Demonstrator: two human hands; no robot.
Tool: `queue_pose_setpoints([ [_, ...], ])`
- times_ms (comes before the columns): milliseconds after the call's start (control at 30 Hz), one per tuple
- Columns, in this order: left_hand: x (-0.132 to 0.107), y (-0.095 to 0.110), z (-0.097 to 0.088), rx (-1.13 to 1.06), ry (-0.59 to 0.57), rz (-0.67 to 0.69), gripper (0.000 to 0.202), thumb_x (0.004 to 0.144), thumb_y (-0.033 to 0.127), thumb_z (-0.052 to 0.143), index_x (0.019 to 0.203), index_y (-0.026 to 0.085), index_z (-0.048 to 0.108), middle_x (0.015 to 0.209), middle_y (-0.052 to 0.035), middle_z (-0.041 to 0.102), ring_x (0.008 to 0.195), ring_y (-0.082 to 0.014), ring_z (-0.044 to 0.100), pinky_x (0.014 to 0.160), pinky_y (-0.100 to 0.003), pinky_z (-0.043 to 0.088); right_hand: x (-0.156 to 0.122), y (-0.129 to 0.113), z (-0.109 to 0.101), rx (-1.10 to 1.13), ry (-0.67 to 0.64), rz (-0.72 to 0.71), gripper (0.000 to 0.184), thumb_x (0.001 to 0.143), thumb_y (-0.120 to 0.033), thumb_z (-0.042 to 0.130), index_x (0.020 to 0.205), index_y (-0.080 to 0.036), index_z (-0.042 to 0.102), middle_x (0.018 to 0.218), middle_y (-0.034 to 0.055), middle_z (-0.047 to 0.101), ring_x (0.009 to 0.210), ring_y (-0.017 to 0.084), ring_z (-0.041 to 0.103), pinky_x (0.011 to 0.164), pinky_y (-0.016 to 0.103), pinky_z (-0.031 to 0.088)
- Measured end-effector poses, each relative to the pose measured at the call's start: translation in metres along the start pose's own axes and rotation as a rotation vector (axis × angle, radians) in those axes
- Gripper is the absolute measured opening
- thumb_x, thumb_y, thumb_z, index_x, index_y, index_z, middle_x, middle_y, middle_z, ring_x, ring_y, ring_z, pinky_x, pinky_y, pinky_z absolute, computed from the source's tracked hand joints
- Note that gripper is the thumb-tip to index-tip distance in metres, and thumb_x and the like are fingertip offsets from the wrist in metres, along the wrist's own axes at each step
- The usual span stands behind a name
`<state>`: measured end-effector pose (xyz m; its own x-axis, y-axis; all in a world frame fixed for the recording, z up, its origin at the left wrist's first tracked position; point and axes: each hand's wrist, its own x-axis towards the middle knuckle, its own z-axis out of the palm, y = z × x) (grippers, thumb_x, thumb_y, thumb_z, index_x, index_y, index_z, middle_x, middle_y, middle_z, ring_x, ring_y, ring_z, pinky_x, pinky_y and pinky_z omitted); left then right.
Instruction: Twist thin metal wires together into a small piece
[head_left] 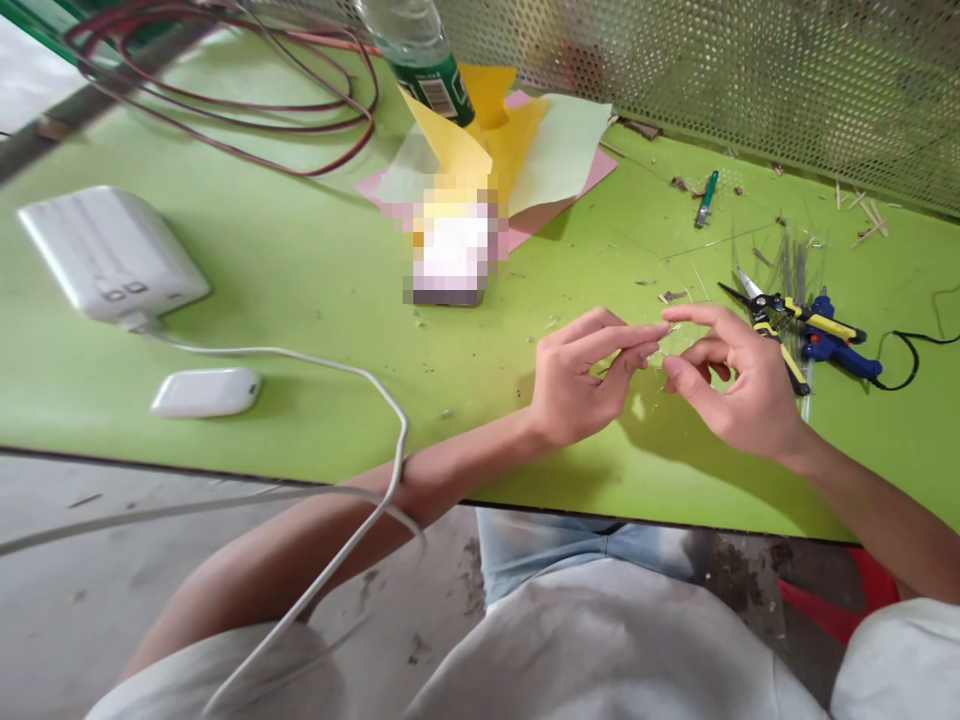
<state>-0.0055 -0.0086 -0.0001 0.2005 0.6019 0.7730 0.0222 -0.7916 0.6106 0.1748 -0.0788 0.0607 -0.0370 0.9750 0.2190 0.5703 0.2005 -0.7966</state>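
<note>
My left hand (585, 375) is over the green table (300, 240), its thumb and fingers pinched together. Whatever lies at the fingertips is too small and thin to name; a faint pale glint shows there. Close on its right is my right hand (742, 385), with thumb and index finger apart in a curve. The right index fingertip nearly meets the left fingertips; whether they touch is unclear. To the right of both hands lie yellow-and-black snips (776, 320) with spread blades, beside a blue glue gun (832, 345) and a bundle of thin wires (793, 262).
A white power bank (112, 250) and a small white case (206, 392) lie at left; a white cable (337, 365) crosses my left forearm. Behind are a bottle (424, 65), coloured papers (555, 150), coiled wire (247, 120) and a green cutter (706, 200). A perforated panel (712, 80) bounds the back.
</note>
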Motion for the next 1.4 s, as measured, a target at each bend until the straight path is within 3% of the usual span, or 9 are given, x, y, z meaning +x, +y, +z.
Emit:
queue_pose_setpoints([
  [133,-0.002,0.002,0.000,-0.030,-0.002,-0.050,0.023,0.096,0.006,0.076,0.112,0.021,0.083,0.085,0.0006,0.078,0.069,-0.0076,0.073,0.066,-0.017,0.060,0.001,0.001,-0.002,0.010,-0.004,-0.041,0.040,0.098,-0.027,0.070,0.138,-0.021,0.072,0.073,-0.0036,0.080,0.056,0.011,0.057,0.052,0.027,0.041],
  [233,-0.005,0.001,0.004,-0.173,-0.002,-0.123,0.015,0.102,0.015,0.074,0.116,0.020,0.074,0.085,0.0013,0.076,0.066,-0.0075,0.073,0.062,-0.017,0.059,0.002,0.001,-0.003,0.015,-0.003,-0.035,0.039,0.098,-0.028,0.072,0.136,-0.021,0.074,0.075,-0.0028,0.081,0.057,0.012,0.058,0.053,0.027,0.042],
  [433,-0.008,-0.003,0.013,-0.350,0.056,-0.100,0.025,0.104,0.027,0.076,0.112,0.026,0.052,0.080,0.0068,0.066,0.062,-0.0053,0.067,0.056,-0.015,0.055,0.003,0.000,-0.002,0.047,-0.017,-0.018,0.034,0.097,-0.029,0.074,0.130,-0.020,0.074,0.074,-0.0016,0.082,0.058,0.012,0.063,0.053,0.026,0.043],
  [833,-0.004,-0.003,0.017,-0.512,0.119,-0.040,0.033,0.098,0.013,0.080,0.099,0.024,0.050,0.075,0.0079,0.062,0.058,-0.0056,0.062,0.058,-0.018,0.052,0.006,-0.001,-0.005,0.189,-0.028,0.033,0.024,0.097,-0.036,0.076,0.115,-0.020,0.073,0.066,-0.0027,0.074,0.053,0.012,0.063,0.050,0.026,0.043],
  [1067,-0.005,0.001,0.017,-0.501,0.162,-0.082,0.038,0.098,0.017,0.082,0.092,0.023,0.045,0.075,0.0078,0.062,0.056,-0.0056,0.062,0.055,-0.019,0.051,0.008,0.003,-0.003,0.365,-0.074,0.053,0.022,0.096,-0.036,0.080,0.110,-0.021,0.072,0.063,-0.0040,0.073,0.051,0.012,0.066,0.048,0.024,0.044],
  [1233,-0.004,0.002,0.018,-0.505,0.172,-0.100,0.041,0.098,0.019,0.082,0.088,0.023,0.043,0.074,0.0079,0.061,0.055,-0.0052,0.063,0.054,-0.018,0.052,0.006,0.004,0.001,0.383,-0.003,0.052,0.026,0.091,-0.041,0.089,0.096,-0.022,0.072,0.066,-0.0029,0.075,0.051,0.011,0.066,0.046,0.023,0.043],
  [1400,-0.003,0.004,0.017,-0.473,0.174,-0.095,0.040,0.098,0.017,0.081,0.085,0.022,0.044,0.073,0.0072,0.058,0.056,-0.0055,0.063,0.055,-0.019,0.052,0.004,0.003,0.004,0.315,0.043,0.007,0.027,0.090,-0.042,0.091,0.098,-0.021,0.076,0.067,-0.0021,0.076,0.051,0.011,0.066,0.045,0.022,0.043],
])
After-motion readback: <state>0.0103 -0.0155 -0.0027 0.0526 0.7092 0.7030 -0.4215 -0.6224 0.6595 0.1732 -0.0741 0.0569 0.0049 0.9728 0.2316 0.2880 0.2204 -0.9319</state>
